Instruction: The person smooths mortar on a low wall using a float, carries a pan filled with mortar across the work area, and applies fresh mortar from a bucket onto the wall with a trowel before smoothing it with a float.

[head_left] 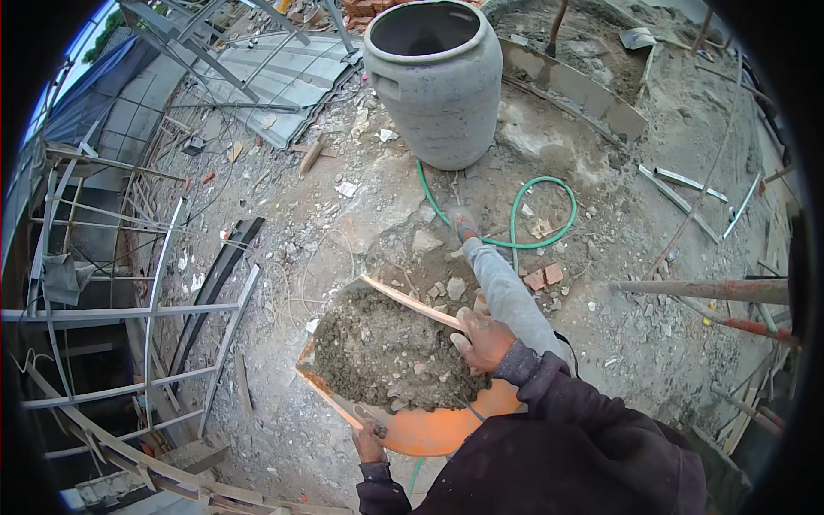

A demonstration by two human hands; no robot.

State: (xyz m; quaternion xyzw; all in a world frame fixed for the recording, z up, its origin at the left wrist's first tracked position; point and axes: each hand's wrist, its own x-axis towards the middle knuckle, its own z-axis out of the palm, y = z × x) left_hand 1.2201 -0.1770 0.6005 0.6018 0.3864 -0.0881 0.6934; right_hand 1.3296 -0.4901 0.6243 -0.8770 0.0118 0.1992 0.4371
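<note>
Barrel [438,116] stands upright ahead; tub [433,429], orange, lies on the ground before the person, partly filled with mortar [378,348]; right hand [487,341], knuckles up, forearm angled forward-left, fingers closed on the far rim; left hand [369,444], lower, closed around the near-left rim, fingertips partly hidden.
</note>
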